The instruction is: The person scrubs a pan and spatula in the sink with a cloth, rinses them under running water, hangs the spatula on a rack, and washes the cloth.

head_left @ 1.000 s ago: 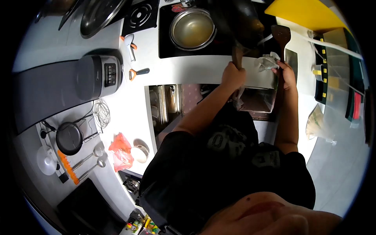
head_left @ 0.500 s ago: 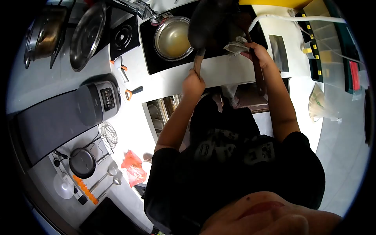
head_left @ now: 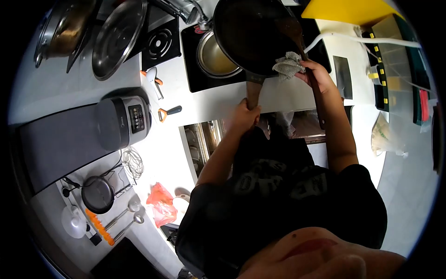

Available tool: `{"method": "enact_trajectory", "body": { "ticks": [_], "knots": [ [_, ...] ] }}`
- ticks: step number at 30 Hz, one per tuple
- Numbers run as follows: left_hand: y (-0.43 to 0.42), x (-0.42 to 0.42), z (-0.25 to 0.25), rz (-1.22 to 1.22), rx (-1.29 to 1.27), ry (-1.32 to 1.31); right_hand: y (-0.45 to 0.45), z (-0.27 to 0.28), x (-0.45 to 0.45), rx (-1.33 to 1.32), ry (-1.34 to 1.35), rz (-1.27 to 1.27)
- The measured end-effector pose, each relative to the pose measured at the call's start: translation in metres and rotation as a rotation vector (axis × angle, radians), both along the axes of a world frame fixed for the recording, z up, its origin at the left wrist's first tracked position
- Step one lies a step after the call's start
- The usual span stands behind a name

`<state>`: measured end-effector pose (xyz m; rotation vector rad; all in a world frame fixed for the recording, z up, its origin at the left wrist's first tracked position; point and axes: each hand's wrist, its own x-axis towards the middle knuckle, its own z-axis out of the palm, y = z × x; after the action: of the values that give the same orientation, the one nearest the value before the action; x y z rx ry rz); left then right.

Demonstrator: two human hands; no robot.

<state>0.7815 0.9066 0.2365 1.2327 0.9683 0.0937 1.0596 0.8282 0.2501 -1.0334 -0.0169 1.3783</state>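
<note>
My left hand [head_left: 244, 118] is closed around the wooden handle [head_left: 253, 95] of a dark wok [head_left: 248, 37], whose dark inside faces me. In my right hand [head_left: 319, 76] are a crumpled grey cloth [head_left: 289, 65] and a long wooden spatula [head_left: 316, 100]. The spatula's broad head [head_left: 290, 29] lies over the wok's right side. The cloth is at the wok's lower right rim; whether it touches cannot be told. Partly hidden behind the wok's left edge is a metal pot [head_left: 214, 58] with yellowish liquid, within a black rectangular area [head_left: 197, 79].
A faucet [head_left: 203, 21] hangs near the pot. On the left counter are a peeler [head_left: 169, 113], an orange-handled tool [head_left: 152, 81] and a grey appliance [head_left: 125, 122]. A white hose [head_left: 353, 38] crosses at upper right, below a yellow panel [head_left: 348, 11]. An open drawer [head_left: 204, 142] sits below the counter edge.
The wok has turned from nearly edge-on to show its inside, covering part of the pot. My right hand still holds the cloth and spatula. The whole view has shifted slightly.
</note>
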Motion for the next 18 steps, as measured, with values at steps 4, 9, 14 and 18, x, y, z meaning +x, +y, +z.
{"method": "enact_trajectory", "body": {
  "ticks": [4,9,14,18],
  "knots": [
    [-0.015,-0.004,-0.001,0.041,-0.198,-0.155,0.018,0.009,-0.012,-0.031,-0.046,0.059],
    [-0.024,-0.018,-0.017,0.05,-0.339,-0.274,0.046,0.011,-0.031,-0.06,-0.084,0.116],
    [-0.024,-0.032,-0.016,0.096,-0.428,-0.28,0.073,-0.004,-0.052,-0.136,-0.052,0.176],
    [-0.011,-0.046,-0.022,0.07,-0.481,-0.314,0.103,-0.024,-0.071,-0.208,0.011,0.224]
  ]
}}
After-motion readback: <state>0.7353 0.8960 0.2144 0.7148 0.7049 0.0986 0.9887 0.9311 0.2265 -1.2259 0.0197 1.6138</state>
